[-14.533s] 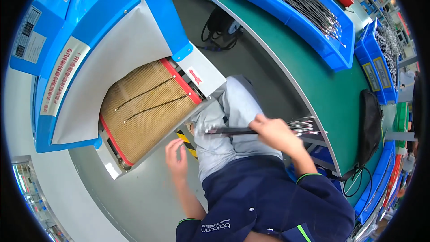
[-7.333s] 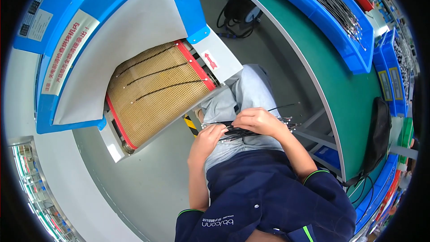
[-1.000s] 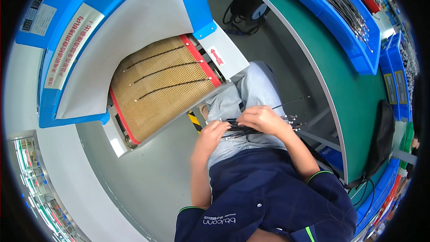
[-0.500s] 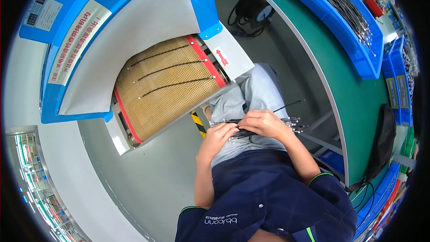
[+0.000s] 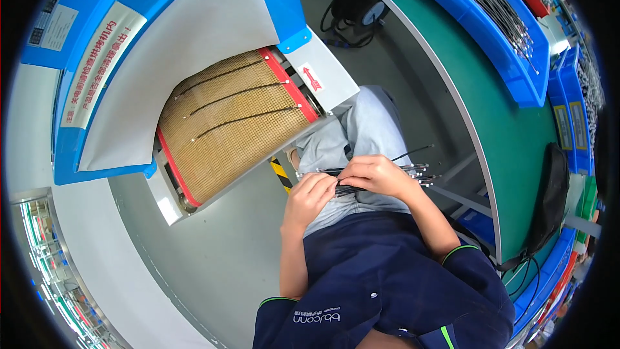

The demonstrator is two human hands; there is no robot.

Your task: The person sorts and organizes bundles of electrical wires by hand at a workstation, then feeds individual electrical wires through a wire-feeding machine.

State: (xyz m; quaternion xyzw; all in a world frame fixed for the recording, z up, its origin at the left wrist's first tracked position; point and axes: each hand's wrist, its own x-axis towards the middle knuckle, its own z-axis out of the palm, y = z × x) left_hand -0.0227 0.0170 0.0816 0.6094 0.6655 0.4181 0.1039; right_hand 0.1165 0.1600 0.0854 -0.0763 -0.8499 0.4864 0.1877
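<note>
Over my lap, my left hand (image 5: 307,201) and my right hand (image 5: 377,177) meet with fingertips pinched close together. Both are closed on a thin black cable (image 5: 412,153), whose free end sticks out to the right past my right hand. The exact spot between the fingertips is mostly covered by the fingers. Beneath the hands, a bundle of short black cables (image 5: 416,176) with pale, shiny ends lies across my thighs, partly hidden by my right hand.
Ahead to the left, a blue and white machine has a tan mesh conveyor belt (image 5: 226,148) carrying three black cables (image 5: 242,94), spaced apart. A green table (image 5: 500,148) curves along the right, bearing a blue bin (image 5: 526,87) of cables and a black bag (image 5: 549,197). A coiled black hose (image 5: 352,13) lies on the floor.
The whole view has shifted slightly, so the surroundings sit a little further left and up. My hands keep their pinch on the cable with only small finger movement.
</note>
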